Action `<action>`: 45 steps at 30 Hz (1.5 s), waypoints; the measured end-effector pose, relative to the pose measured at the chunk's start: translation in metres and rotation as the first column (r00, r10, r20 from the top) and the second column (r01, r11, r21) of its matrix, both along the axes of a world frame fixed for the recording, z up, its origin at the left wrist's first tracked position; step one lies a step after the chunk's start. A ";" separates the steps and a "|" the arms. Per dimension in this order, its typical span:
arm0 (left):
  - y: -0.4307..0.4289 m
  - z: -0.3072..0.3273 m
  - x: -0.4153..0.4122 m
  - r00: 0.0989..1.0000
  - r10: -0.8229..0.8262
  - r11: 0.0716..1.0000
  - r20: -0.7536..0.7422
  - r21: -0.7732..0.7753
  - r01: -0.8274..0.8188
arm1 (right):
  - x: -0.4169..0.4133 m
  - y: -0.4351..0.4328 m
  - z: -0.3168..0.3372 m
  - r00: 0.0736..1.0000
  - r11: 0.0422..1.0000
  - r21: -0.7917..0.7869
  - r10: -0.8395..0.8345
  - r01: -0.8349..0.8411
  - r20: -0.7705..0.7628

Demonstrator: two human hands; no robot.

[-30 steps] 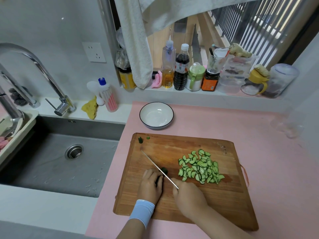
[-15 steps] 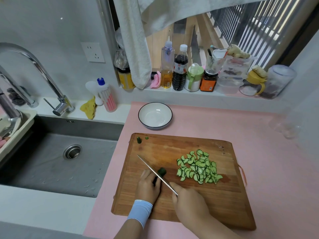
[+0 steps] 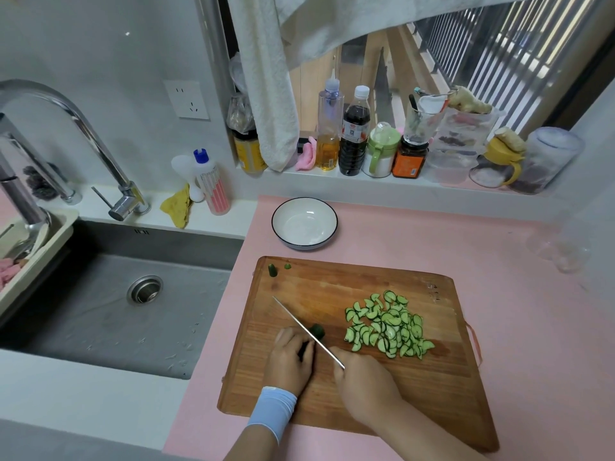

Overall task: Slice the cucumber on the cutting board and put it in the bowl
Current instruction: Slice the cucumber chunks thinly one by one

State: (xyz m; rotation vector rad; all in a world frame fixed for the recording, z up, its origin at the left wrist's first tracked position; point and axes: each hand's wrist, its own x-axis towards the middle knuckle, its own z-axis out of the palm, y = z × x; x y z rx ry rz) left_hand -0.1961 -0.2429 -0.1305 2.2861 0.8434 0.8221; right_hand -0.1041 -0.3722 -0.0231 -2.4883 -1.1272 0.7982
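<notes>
Item: cucumber stub (image 3: 317, 331), lower centre of cutting board (image 3: 332, 284), held by left grip (image 3: 291, 359); knife (image 3: 299, 324) grasped by right grip (image 3: 366, 380). Cut slices (image 3: 387, 326) are heaped centre right; bowl (image 3: 304, 227) unfilled. Slicing is judged nearly done; transfer outstanding.

cucumber slices (image 3: 387, 327): pale green, dark rinds
cutting board (image 3: 332, 287): brown wood
bowl (image 3: 304, 223): white, dark rim
counter mat (image 3: 515, 294): pink

Pale blue wristband (image 3: 272, 410), left wrist
</notes>
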 end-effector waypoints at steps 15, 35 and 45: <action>0.001 -0.002 -0.002 1.000 0.022 1.000 0.002 -0.002 -0.022 | -0.010 -0.007 0.001 0.998 1.000 -0.015 -0.020 0.021 0.058; 0.000 -0.001 -0.001 0.999 0.013 1.000 0.036 -0.012 -0.013 | 0.000 0.002 0.002 1.000 1.000 0.020 -0.005 0.005 0.021; 0.001 0.002 -0.002 1.000 0.002 1.000 -0.013 -0.021 -0.002 | -0.009 -0.007 0.000 0.997 1.000 0.008 0.017 -0.018 0.071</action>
